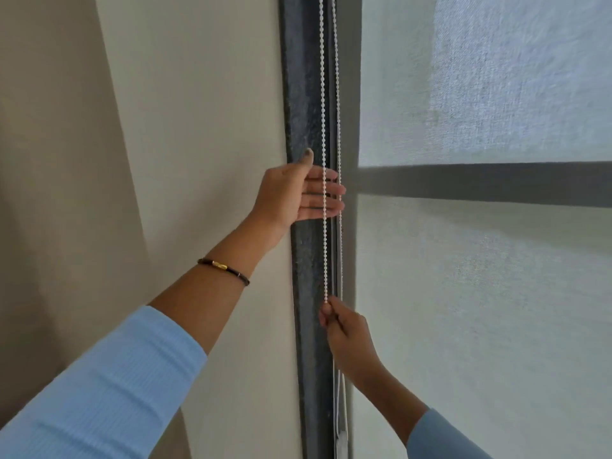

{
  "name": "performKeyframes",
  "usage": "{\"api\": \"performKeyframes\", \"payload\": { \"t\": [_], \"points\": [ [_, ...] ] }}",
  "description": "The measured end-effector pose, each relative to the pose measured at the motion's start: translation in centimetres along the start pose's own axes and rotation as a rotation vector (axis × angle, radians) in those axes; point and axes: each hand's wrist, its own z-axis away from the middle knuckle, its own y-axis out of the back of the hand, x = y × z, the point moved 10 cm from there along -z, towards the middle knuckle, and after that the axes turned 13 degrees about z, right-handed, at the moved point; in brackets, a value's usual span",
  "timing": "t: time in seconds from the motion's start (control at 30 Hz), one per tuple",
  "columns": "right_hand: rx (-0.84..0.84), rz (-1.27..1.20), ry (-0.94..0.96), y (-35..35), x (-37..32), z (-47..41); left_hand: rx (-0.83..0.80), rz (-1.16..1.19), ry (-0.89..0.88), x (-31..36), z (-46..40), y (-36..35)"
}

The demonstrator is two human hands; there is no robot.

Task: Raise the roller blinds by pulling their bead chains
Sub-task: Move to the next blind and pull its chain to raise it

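Note:
A white bead chain (323, 104) hangs in two strands in front of a dark window frame post (306, 94). My right hand (344, 329) is low on the near strand, thumb and fingers pinched shut on it. My left hand (298, 193) is higher up, flat and open, fingers spread behind the strands without gripping them. A pale translucent roller blind (480, 293) covers the window to the right of the chain. An opaque cream blind (205, 127) hangs to the left of the post.
A dark horizontal window bar (496, 182) shows through the right blind. A beige wall or curtain strip (49, 160) runs along the far left. The chain's lower end runs down to a white weight (341, 442) near the bottom edge.

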Motion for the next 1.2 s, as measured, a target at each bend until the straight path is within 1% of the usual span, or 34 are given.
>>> {"api": "performKeyframes", "payload": {
  "t": [0.07, 0.1, 0.17, 0.23, 0.27, 0.3, 0.33, 0.37, 0.43, 0.5, 0.57, 0.63, 0.7, 0.73, 0.77, 0.8, 0.83, 0.9, 0.93, 1.03, 1.07, 1.1, 1.17, 1.2],
  "points": [
    [0.030, 0.004, -0.005, 0.1, -2.0, 2.1, -0.010, 0.070, -0.053, 1.8, -0.2, -0.1],
    [0.042, -0.017, -0.008, 0.1, -3.1, 3.3, 0.007, 0.056, -0.094, 2.5, -0.3, 0.0],
    [0.073, -0.071, -0.025, 0.2, -5.3, 5.9, 0.007, -0.095, -0.146, 3.2, 0.1, -0.5],
    [0.085, -0.115, -0.046, 0.1, -7.5, 8.7, -0.099, -0.188, -0.062, 2.1, 1.6, -2.5],
    [0.080, -0.144, -0.062, 0.0, -8.5, 10.0, -0.151, -0.185, -0.015, 1.4, 2.4, -3.5],
    [0.073, -0.173, -0.079, 0.1, -9.5, 11.3, -0.190, -0.145, -0.006, 1.2, 3.1, -4.3],
    [0.077, -0.187, -0.088, 0.5, -10.3, 12.5, -0.186, -0.067, -0.032, 1.5, 4.1, -4.7],
    [0.103, -0.185, -0.093, 1.3, -11.0, 13.5, -0.133, -0.003, -0.069, 2.1, 5.1, -4.4],
    [0.228, -0.154, -0.119, 4.2, -11.4, 15.5, 0.012, 0.065, -0.175, 3.0, 7.2, -3.1],
    [0.410, -0.069, -0.178, 7.9, -10.8, 17.4, 0.072, 0.160, -0.247, 3.2, 10.0, -2.2],
    [0.573, 0.046, -0.273, 11.7, -10.2, 19.3, 0.028, 0.263, -0.251, 3.0, 12.5, -2.0],
    [0.710, 0.212, -0.330, 15.0, -10.8, 20.7, -0.036, 0.314, -0.274, 3.5, 14.7, -2.1],
    [0.840, 0.468, -0.301, 17.7, -13.6, 21.1, -0.094, 0.322, -0.295, 4.4, 16.5, -2.6],
    [0.890, 0.545, -0.230, 18.4, -15.7, 20.8, -0.118, 0.317, -0.298, 4.7, 17.4, -3.1],
    [0.897, 0.559, -0.150, 18.8, -17.7, 20.1, -0.141, 0.306, -0.296, 4.8, 18.4, -3.5],
    [0.854, 0.502, -0.084, 18.7, -19.3, 18.9, -0.163, 0.286, -0.305, 4.8, 19.5, -4.0],
    [0.765, 0.367, -0.052, 18.4, -20.4, 17.5, -0.184, 0.262, -0.327, 4.8, 20.8, -4.4],
    [0.545, 0.013, -0.043, 17.0, -22.2, 14.5, -0.227, 0.192, -0.368, 3.9, 23.6, -5.2],
    [0.453, -0.121, -0.039, 16.5, -23.3, 13.3, -0.243, 0.153, -0.379, 2.9, 25.1, -5.4],
    [0.245, -0.319, -0.024, 15.6, -28.0, 10.3, -0.271, 0.043, -0.356, -2.1, 29.4, -5.1],
    [0.209, -0.361, -0.018, 15.7, -29.6, 9.5, -0.270, -0.011, -0.347, -4.1, 30.7, -4.6],
    [0.214, -0.386, -0.016, 16.1, -31.0, 8.9, -0.271, -0.052, -0.333, -6.1, 32.0, -4.0],
    [0.288, -0.369, -0.040, 17.0, -32.9, 8.2, -0.276, -0.126, -0.326, -9.7, 34.4, -2.5],
    [0.334, -0.318, -0.056, 17.4, -33.4, 8.0, -0.276, -0.178, -0.334, -11.2, 35.6, -1.8]
  ]
}}
